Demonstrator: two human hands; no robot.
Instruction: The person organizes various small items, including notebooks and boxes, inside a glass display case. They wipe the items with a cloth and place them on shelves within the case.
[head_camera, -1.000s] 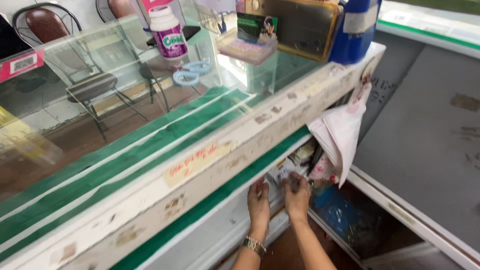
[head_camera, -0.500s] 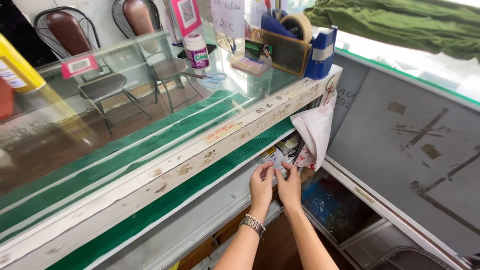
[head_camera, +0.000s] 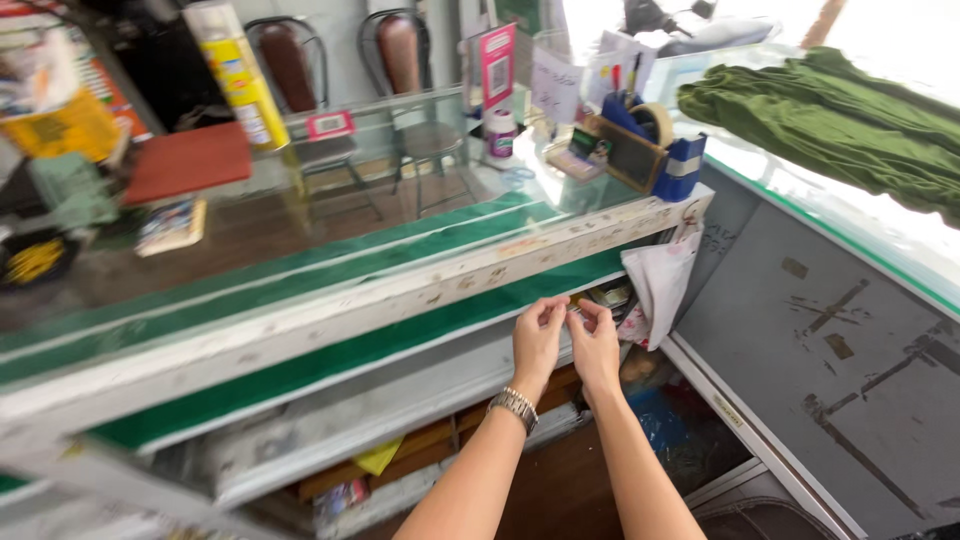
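**Hands lift clear of the shelf, pinching something small**

A small pale item (head_camera: 577, 314) sits between the fingertips of both hands, too small and blurred to name. The left hand (head_camera: 538, 338) pinches it from one side, the right hand (head_camera: 596, 342) from the other, so both are closed on it, thumbs and forefingers meeting in front of the green strip (head_camera: 400, 345) of the counter. A second ago those hands were lower, reaching into the cluttered shelf under the counter; half a second ago they were halfway up. Now they are raised in open air, so whatever was being picked out of the shelf looks to be out and in hand, though I can't be sure.

On the left wrist is a metal watch (head_camera: 513, 404). Just right of the hands hangs a white bag (head_camera: 662, 285). Above and beyond them lies the glass top (head_camera: 330, 215), with a tape dispenser (head_camera: 660, 145) at its far corner and a yellow bottle (head_camera: 235, 70) well off to the left. Far right, green cloth (head_camera: 830, 105) is draped on another counter.
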